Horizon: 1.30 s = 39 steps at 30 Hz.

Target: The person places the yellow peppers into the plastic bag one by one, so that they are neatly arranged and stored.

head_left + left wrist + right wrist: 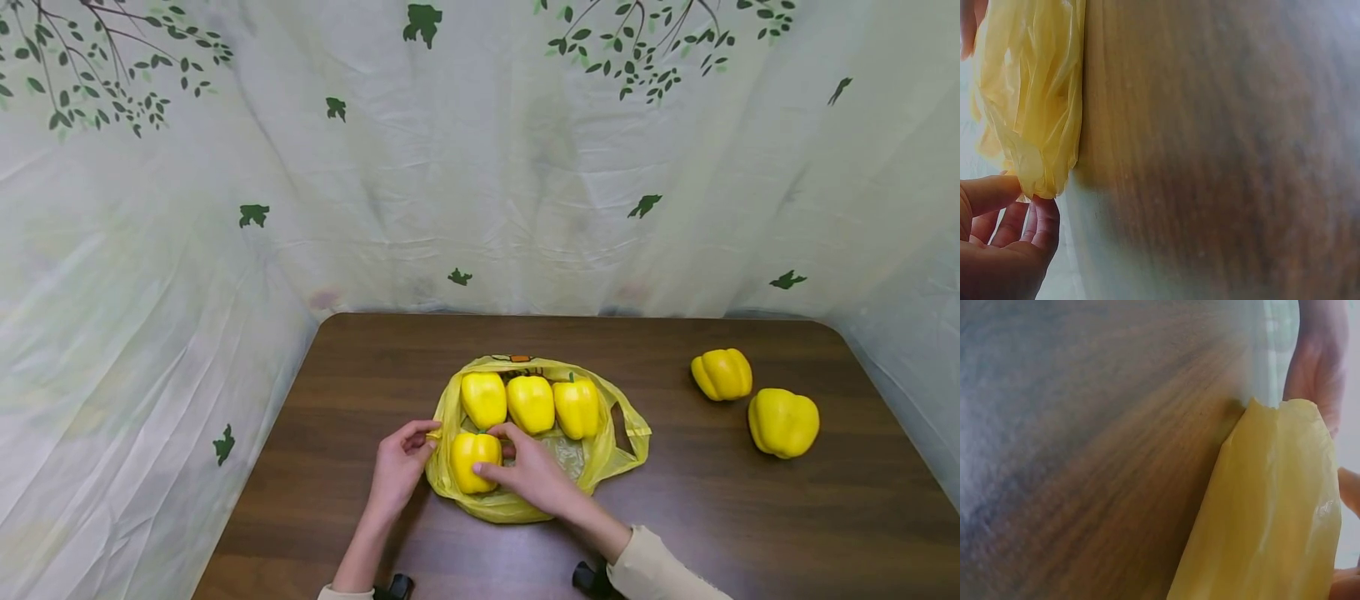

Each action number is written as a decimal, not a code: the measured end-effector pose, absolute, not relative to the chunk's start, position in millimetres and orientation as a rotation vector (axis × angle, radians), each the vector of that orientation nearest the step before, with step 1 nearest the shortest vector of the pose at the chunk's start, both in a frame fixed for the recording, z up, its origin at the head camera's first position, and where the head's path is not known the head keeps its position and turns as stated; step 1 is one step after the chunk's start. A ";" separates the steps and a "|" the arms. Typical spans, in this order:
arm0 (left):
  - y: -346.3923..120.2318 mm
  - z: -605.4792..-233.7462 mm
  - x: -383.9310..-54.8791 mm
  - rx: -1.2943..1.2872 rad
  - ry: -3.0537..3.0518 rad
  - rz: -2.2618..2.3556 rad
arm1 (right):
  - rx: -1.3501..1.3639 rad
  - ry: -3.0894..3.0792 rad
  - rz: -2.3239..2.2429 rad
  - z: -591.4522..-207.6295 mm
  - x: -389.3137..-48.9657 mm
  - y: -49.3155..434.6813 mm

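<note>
A yellow plastic bag (517, 510) lies spread on the table with its mouth facing up. Thumb and fingers of my left hand (400, 464) pinch its left rim; the left wrist view shows the gathered film (1041, 100) at those fingertips. Inside the bag's near left part, my right hand (536, 473) grips a yellow bell pepper (472, 468) between thumb and fingers. Three more yellow bell peppers, a left one (483, 400), a middle one (531, 407) and a right one (576, 412), sit in a row along the far side. In the right wrist view the bag's wall (1266, 519) hides the held pepper.
Two loose yellow bell peppers, one farther back (722, 374) and one nearer (783, 423), lie on the right of the brown wooden table (337, 392). A bag handle loop (637, 437) sticks out to the right. A leaf-patterned curtain (510, 167) hangs behind the table.
</note>
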<state>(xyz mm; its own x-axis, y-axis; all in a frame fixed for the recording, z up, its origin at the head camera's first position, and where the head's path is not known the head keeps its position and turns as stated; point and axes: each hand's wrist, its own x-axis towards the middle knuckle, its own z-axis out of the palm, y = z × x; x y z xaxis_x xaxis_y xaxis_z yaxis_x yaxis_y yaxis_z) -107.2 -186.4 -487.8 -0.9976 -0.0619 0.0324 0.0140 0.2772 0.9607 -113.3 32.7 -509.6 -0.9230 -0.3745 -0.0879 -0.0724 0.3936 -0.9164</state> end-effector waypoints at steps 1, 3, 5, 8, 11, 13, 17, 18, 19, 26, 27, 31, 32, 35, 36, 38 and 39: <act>-186.2 -487.3 -107.1 0.051 -2.465 -1.852 | -0.390 2.369 -1.538 -509.6 -113.2 33.1; -186.4 -487.7 -107.3 0.047 -2.466 -1.851 | -0.390 2.361 -1.534 -509.0 -113.0 34.3; -187.8 -493.0 -108.9 0.041 -2.458 -1.849 | -0.400 2.354 -1.524 -507.2 -112.4 36.4; -191.1 -506.3 -113.0 0.052 -2.440 -1.849 | -0.426 2.331 -1.514 -503.2 -110.6 40.4; -194.4 -519.4 -116.8 0.074 -2.433 -1.849 | -0.461 2.310 -1.509 -498.5 -107.0 45.3; -195.2 -522.5 -117.4 0.069 -2.431 -1.843 | -0.484 2.299 -1.514 -496.3 -104.0 48.8; -195.5 -524.7 -117.6 0.054 -2.419 -1.844 | -0.513 2.274 -1.542 -490.6 -98.0 56.6; -195.3 -524.5 -117.6 0.053 -2.419 -1.844 | -0.518 2.270 -1.554 -489.3 -97.0 58.8; -195.1 -524.3 -117.6 0.053 -2.418 -1.843 | -0.521 2.268 -1.565 -487.6 -96.1 60.9; -194.0 -522.4 -117.6 0.049 -2.426 -1.814 | -0.581 2.314 -1.658 -476.6 -95.0 73.7; -194.1 -522.4 -117.6 0.047 -2.425 -1.814 | -0.591 2.329 -1.667 -475.2 -94.9 75.3; -194.3 -522.5 -118.0 0.039 -2.423 -1.819 | -0.592 2.387 -1.693 -471.1 -94.5 81.5; -194.4 -522.5 -118.3 0.036 -2.423 -1.820 | -0.585 2.393 -1.699 -470.2 -94.3 83.2; -194.7 -522.5 -118.9 0.033 -2.424 -1.823 | -0.567 2.405 -1.715 -468.2 -93.8 88.1; -194.8 -522.6 -118.9 0.037 -2.426 -1.826 | -0.564 2.408 -1.722 -467.6 -93.7 89.7; -195.1 -522.5 -118.8 0.053 -2.434 -1.828 | -0.547 2.410 -1.728 -467.1 -93.5 92.9; -195.2 -522.1 -118.6 0.062 -2.437 -1.831 | -0.541 2.411 -1.732 -467.0 -93.5 94.5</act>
<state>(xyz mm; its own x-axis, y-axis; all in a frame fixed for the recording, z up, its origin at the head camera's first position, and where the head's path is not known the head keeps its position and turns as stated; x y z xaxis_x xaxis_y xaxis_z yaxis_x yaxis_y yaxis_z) -118.6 -195.2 -522.1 -0.9949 -0.0881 0.0495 0.0230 0.2795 0.9599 -93.5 94.5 -467.0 -0.9283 -0.3565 0.1058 -0.2140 0.2796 -0.9360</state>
